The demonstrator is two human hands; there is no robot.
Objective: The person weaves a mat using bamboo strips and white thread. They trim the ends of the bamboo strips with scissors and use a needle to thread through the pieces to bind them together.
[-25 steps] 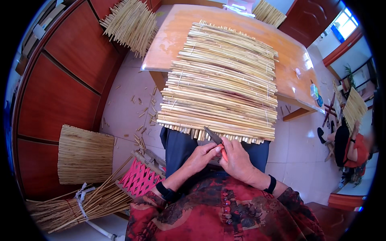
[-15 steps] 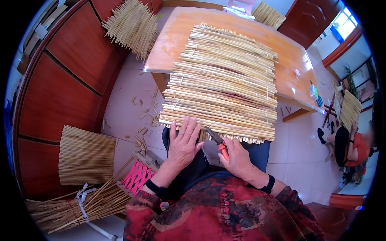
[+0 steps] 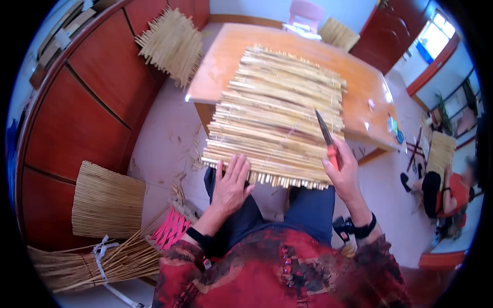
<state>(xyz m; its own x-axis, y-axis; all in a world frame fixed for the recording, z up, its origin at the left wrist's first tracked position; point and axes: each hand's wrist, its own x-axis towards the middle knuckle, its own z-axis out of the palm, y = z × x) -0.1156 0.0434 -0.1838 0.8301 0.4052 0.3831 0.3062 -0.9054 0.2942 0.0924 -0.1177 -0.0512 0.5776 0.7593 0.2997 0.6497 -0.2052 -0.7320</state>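
Note:
A mat of pale reed stalks (image 3: 277,118), bound in rows with thin ties, slopes from the table down toward my lap. My left hand (image 3: 231,182) lies on its near left edge, fingers stretched out over the stalk ends and the thumb apart. Over the mat's right side, my right hand (image 3: 343,169) is closed round the red handles of a pair of pliers (image 3: 324,129). Their dark, pointed jaws aim away from me above the stalks. Whether the tips touch the mat I cannot tell.
Under the mat's far part stands an orange-brown table (image 3: 215,66). Another reed mat (image 3: 108,200) leans against red cabinets (image 3: 87,115) at left, near a tied reed bundle (image 3: 77,269). Stalk offcuts litter the floor. A seated person (image 3: 452,192) at right handles another mat.
My right hand has lifted the pliers from the mat's near edge, moving them right and farther over the mat. My left hand stays on the edge, and the mat has shifted slightly.

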